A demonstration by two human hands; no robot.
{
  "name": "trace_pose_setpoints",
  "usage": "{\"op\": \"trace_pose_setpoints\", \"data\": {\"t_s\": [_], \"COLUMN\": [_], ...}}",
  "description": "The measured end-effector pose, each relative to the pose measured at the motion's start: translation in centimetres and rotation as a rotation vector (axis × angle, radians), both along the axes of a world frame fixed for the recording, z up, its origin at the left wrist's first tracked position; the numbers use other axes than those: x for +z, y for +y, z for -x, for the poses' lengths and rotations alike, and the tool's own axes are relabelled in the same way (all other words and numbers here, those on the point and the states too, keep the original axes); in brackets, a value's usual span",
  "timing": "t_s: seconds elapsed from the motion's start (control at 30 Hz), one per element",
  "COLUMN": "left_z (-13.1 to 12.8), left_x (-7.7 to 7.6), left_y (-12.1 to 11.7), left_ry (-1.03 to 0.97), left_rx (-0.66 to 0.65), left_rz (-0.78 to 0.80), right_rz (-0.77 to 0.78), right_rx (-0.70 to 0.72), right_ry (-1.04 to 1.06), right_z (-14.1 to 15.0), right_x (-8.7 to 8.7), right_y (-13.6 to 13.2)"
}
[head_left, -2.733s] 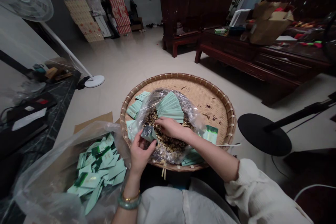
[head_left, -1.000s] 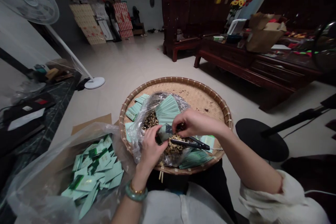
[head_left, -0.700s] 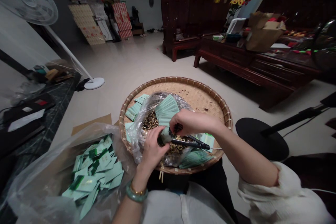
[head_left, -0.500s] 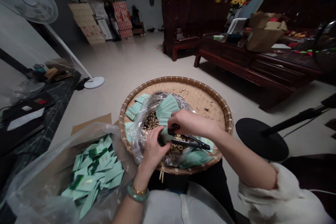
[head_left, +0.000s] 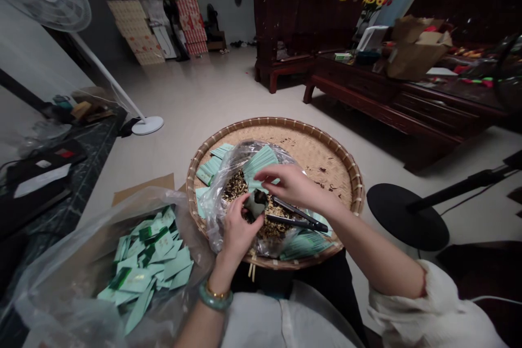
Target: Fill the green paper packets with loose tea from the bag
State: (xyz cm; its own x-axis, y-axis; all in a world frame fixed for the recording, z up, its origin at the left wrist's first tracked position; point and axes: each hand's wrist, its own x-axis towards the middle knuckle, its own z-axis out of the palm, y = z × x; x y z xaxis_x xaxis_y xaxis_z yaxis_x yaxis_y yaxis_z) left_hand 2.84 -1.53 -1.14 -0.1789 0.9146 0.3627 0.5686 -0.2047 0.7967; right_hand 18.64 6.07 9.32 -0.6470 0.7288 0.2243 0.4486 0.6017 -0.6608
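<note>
A pale green packet [head_left: 256, 204] is held in my left hand [head_left: 238, 227], its mouth spread open and dark inside. My right hand [head_left: 287, 182] is just above and to the right of the packet, fingers stretched out and a little apart, with nothing visible in them. Black tongs [head_left: 299, 223] lie spread beneath my hands, on dried brown and yellow bits [head_left: 234, 187]. Those bits fill a clear plastic bag [head_left: 215, 212]. A fan of flat green packets [head_left: 261, 163] rests on the bag's far side. More green packets [head_left: 304, 246] lie at the near right.
A round woven bamboo tray [head_left: 356, 179] carries the bag, with crumbs at its far right. To the left, a large plastic bag [head_left: 53, 283] contains many green packets [head_left: 155, 255]. A white standing fan [head_left: 147, 125], a black round base [head_left: 408, 217] and a wooden table [head_left: 367, 92] stand around.
My right hand has risen off the packet's mouth and its fingers have opened. The packet stays in my left hand, its opening now showing. The view has shifted slightly.
</note>
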Motion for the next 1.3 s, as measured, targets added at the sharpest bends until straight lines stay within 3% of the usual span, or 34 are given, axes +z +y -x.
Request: {"op": "trace_pose_setpoints", "data": {"t_s": [0.1,0.2,0.33,0.57,0.77,0.83,0.9,1.07,1.17,1.3], "left_z": [0.3,0.6,1.0,1.4,1.8,1.8,1.7,1.1,0.7,0.4], "left_x": [-0.4,-1.0,-1.6,-1.6,-1.8,-1.8,-1.7,-1.1,-0.8,-0.5], "left_y": [-0.5,-1.1,-1.5,-1.4,-1.4,-1.3,-1.2,-0.7,-0.4,-0.4], "left_ry": [-0.033,-0.061,-0.053,-0.008,0.017,0.033,0.047,0.092,0.12,0.165], "left_rx": [0.031,0.086,0.158,0.204,0.207,0.204,0.191,0.148,0.111,0.075], "left_rz": [0.026,0.047,0.015,-0.038,-0.038,-0.042,-0.047,-0.082,-0.076,-0.096], "right_rz": [0.05,0.054,-0.073,-0.105,-0.077,-0.047,0.074,0.227,0.218,0.023], "right_rx": [-0.073,-0.001,0.104,0.079,0.02,-0.021,-0.099,-0.154,-0.104,-0.007], "right_ry": [0.014,-0.083,-0.14,-0.355,-0.273,-0.203,-0.004,0.278,0.26,0.076], "right_z": [0.4,2.0,5.3,8.7,6.6,5.0,3.3,-0.1,-1.1,-1.3], "right_x": [-2.5,-5.5,-8.3,-9.0,-10.0,-9.8,-9.1,-5.7,-3.2,-0.8], "right_y": [1.7,3.0,3.6,3.4,3.8,3.8,3.5,1.9,0.5,-1.0]}}
